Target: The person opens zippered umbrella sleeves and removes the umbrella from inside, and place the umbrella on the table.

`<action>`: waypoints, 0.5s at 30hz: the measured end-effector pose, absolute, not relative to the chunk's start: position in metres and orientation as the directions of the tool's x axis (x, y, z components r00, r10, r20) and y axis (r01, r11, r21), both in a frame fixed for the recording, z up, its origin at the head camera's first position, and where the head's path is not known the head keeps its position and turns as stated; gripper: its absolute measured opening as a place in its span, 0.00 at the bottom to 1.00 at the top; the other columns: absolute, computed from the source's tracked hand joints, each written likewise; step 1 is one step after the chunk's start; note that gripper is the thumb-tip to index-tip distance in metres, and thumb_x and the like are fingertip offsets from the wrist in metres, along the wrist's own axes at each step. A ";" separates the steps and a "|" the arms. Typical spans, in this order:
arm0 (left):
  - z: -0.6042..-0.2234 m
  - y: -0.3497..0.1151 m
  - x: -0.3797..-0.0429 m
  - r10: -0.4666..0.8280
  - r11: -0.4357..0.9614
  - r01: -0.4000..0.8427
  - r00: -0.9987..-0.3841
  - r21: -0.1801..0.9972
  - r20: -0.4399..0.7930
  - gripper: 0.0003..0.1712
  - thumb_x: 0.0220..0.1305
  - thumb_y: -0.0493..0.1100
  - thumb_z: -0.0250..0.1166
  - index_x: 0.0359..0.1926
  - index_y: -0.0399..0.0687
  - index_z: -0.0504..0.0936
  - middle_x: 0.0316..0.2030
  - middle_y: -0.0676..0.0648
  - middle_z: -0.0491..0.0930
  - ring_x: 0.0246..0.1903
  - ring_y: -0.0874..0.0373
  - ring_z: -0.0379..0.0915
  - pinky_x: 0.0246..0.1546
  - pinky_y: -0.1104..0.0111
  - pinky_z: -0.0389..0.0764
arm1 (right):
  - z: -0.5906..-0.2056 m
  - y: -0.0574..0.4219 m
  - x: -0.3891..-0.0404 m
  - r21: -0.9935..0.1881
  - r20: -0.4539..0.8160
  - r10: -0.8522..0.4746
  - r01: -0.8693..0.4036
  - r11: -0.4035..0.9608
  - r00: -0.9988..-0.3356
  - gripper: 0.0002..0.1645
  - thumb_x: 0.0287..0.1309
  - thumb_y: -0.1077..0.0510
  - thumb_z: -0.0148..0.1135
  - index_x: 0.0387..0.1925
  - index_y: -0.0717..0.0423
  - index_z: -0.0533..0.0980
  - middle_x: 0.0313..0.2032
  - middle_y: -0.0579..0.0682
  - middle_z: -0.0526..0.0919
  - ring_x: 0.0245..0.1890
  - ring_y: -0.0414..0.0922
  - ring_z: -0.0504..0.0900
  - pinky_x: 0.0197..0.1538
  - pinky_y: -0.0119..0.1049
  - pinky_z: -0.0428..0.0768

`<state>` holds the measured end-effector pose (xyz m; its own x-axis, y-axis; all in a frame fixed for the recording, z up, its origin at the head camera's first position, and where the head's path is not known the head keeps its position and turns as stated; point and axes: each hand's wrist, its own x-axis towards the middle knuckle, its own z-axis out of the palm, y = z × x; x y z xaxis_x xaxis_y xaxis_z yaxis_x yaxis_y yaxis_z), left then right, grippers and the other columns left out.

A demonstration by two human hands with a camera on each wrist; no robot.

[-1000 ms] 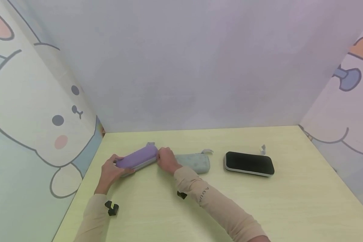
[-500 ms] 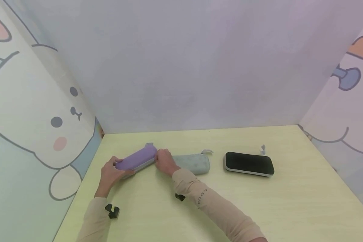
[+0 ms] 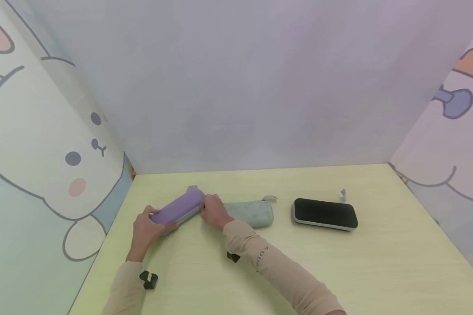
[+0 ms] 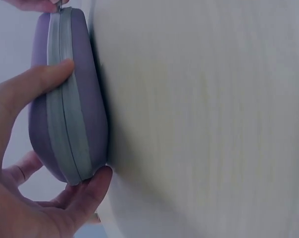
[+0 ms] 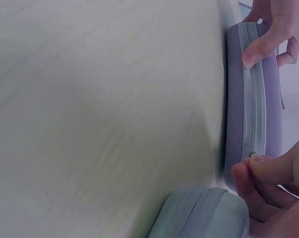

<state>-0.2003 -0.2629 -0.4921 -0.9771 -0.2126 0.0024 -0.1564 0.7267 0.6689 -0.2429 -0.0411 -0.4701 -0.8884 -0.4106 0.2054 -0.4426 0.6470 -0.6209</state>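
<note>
A purple zip case with a grey zipper band lies slantwise at the left of the table. My left hand grips its left end, the thumb across the zipper band in the left wrist view and the fingers around the end. At the other end, my right hand pinches the small zipper pull between thumb and fingertip. The zipper's two edges lie together along the visible side. Partly behind the right hand sits a pale grey-green zip case with a fabric loop.
To the right lies a case with a black top and white rim, a small white tag behind it. Walls with cartoon drawings enclose the pale wooden table at the back and sides.
My right hand has shifted slightly left, and the purple case's far loop has moved a little left too. The left hand keeps its grip; the other cases stay put.
</note>
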 end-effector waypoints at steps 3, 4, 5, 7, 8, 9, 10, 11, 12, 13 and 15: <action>-0.492 -0.259 -0.199 -0.223 0.730 -0.151 -0.974 0.666 0.023 0.48 0.32 0.60 0.80 0.51 0.37 0.70 0.46 0.28 0.72 0.47 0.37 0.69 0.45 0.48 0.70 | -0.471 -0.042 -0.243 -0.617 0.220 -0.415 -0.456 0.642 -0.883 0.26 0.37 0.79 0.43 0.10 0.50 0.46 0.15 0.42 0.42 0.16 0.36 0.40 0.20 0.27 0.44; -0.492 -0.258 -0.198 -0.226 0.729 -0.150 -0.974 0.667 0.028 0.48 0.32 0.59 0.80 0.50 0.37 0.70 0.46 0.28 0.73 0.46 0.37 0.69 0.44 0.48 0.70 | -0.471 -0.043 -0.243 -0.618 0.224 -0.415 -0.458 0.639 -0.882 0.26 0.37 0.79 0.44 0.10 0.50 0.46 0.15 0.42 0.42 0.16 0.36 0.40 0.20 0.27 0.44; -0.492 -0.257 -0.197 -0.230 0.727 -0.151 -0.973 0.669 0.030 0.48 0.32 0.59 0.80 0.50 0.37 0.70 0.46 0.28 0.73 0.46 0.37 0.69 0.44 0.48 0.70 | -0.471 -0.043 -0.243 -0.619 0.226 -0.416 -0.460 0.637 -0.881 0.26 0.37 0.79 0.44 0.10 0.50 0.46 0.15 0.42 0.42 0.16 0.36 0.40 0.19 0.27 0.44; -0.491 -0.255 -0.196 -0.237 0.726 -0.156 -0.971 0.670 0.031 0.47 0.32 0.59 0.80 0.49 0.37 0.70 0.45 0.29 0.72 0.45 0.37 0.69 0.43 0.48 0.70 | -0.472 -0.043 -0.242 -0.626 0.229 -0.419 -0.463 0.628 -0.879 0.27 0.38 0.79 0.44 0.10 0.50 0.46 0.15 0.42 0.42 0.16 0.36 0.39 0.20 0.27 0.44; -0.491 -0.254 -0.195 -0.241 0.725 -0.159 -0.970 0.671 0.030 0.47 0.32 0.59 0.80 0.49 0.37 0.70 0.45 0.29 0.72 0.45 0.37 0.69 0.42 0.49 0.70 | -0.472 -0.044 -0.242 -0.629 0.233 -0.419 -0.465 0.623 -0.877 0.27 0.39 0.79 0.44 0.11 0.49 0.46 0.15 0.42 0.41 0.16 0.36 0.39 0.19 0.27 0.44; -0.490 -0.253 -0.194 -0.246 0.722 -0.163 -0.969 0.672 0.029 0.47 0.33 0.59 0.80 0.49 0.37 0.70 0.45 0.29 0.72 0.45 0.38 0.69 0.42 0.49 0.70 | -0.472 -0.044 -0.241 -0.628 0.239 -0.420 -0.469 0.621 -0.875 0.27 0.39 0.79 0.44 0.11 0.49 0.46 0.15 0.42 0.41 0.16 0.36 0.39 0.20 0.27 0.44; -0.490 -0.252 -0.193 -0.250 0.720 -0.167 -0.968 0.673 0.027 0.47 0.33 0.59 0.80 0.49 0.37 0.70 0.45 0.29 0.72 0.45 0.38 0.68 0.42 0.49 0.70 | -0.472 -0.044 -0.241 -0.625 0.244 -0.421 -0.474 0.620 -0.873 0.27 0.39 0.79 0.45 0.11 0.49 0.46 0.15 0.42 0.41 0.16 0.36 0.39 0.20 0.27 0.44; -0.490 -0.252 -0.192 -0.252 0.720 -0.170 -0.967 0.673 0.025 0.47 0.33 0.60 0.79 0.48 0.37 0.69 0.45 0.29 0.72 0.45 0.38 0.68 0.41 0.49 0.70 | -0.473 -0.044 -0.241 -0.622 0.251 -0.422 -0.479 0.620 -0.871 0.27 0.39 0.79 0.45 0.11 0.49 0.46 0.15 0.42 0.41 0.16 0.36 0.39 0.20 0.27 0.44; -0.489 -0.251 -0.191 -0.255 0.720 -0.174 -0.967 0.672 0.023 0.47 0.33 0.60 0.79 0.49 0.37 0.69 0.45 0.30 0.72 0.44 0.38 0.68 0.41 0.50 0.70 | -0.473 -0.045 -0.241 -0.620 0.256 -0.421 -0.482 0.619 -0.870 0.27 0.39 0.79 0.45 0.11 0.49 0.46 0.15 0.42 0.41 0.16 0.36 0.39 0.20 0.27 0.44; -0.489 -0.251 -0.191 -0.256 0.720 -0.174 -0.966 0.671 0.024 0.47 0.33 0.60 0.79 0.49 0.37 0.69 0.44 0.30 0.72 0.44 0.38 0.68 0.40 0.50 0.70 | -0.473 -0.045 -0.241 -0.620 0.260 -0.421 -0.484 0.617 -0.869 0.27 0.39 0.79 0.45 0.11 0.49 0.46 0.15 0.42 0.41 0.16 0.36 0.39 0.20 0.27 0.44; -0.489 -0.250 -0.189 -0.259 0.725 -0.181 -0.966 0.665 0.020 0.48 0.33 0.61 0.79 0.49 0.37 0.69 0.44 0.30 0.71 0.44 0.39 0.68 0.39 0.50 0.70 | -0.474 -0.046 -0.241 -0.620 0.265 -0.418 -0.486 0.616 -0.869 0.27 0.38 0.79 0.45 0.11 0.49 0.46 0.15 0.42 0.41 0.16 0.36 0.39 0.19 0.27 0.44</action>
